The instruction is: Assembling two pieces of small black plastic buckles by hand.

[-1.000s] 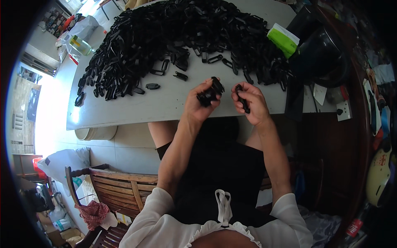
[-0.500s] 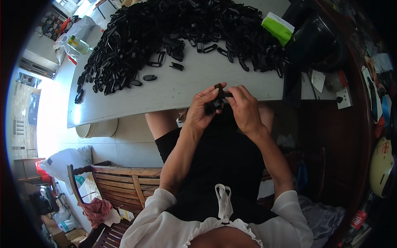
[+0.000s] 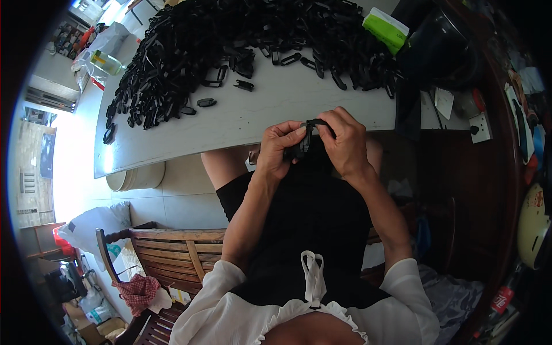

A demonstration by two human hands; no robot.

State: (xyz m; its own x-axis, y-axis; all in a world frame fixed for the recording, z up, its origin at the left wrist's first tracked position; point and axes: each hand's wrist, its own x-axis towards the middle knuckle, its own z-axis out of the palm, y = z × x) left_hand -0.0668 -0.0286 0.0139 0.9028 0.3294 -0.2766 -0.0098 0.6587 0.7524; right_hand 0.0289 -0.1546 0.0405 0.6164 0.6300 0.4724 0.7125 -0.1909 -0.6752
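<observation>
My left hand and my right hand meet at the near edge of the pale table, both pinching a small black plastic buckle between their fingertips. The buckle is mostly hidden by my fingers. Beyond my hands a large heap of black plastic buckle parts covers the far half of the table. A few loose black pieces lie apart from the heap, to the left of my hands.
A green and white box lies at the back right beside a dark round container. A white wall socket sits on the dark wooden furniture at right. A wooden chair stands at lower left.
My hands came off the table surface toward me and closed together; the two parts held apart a second ago are now pressed together between my fingers.
</observation>
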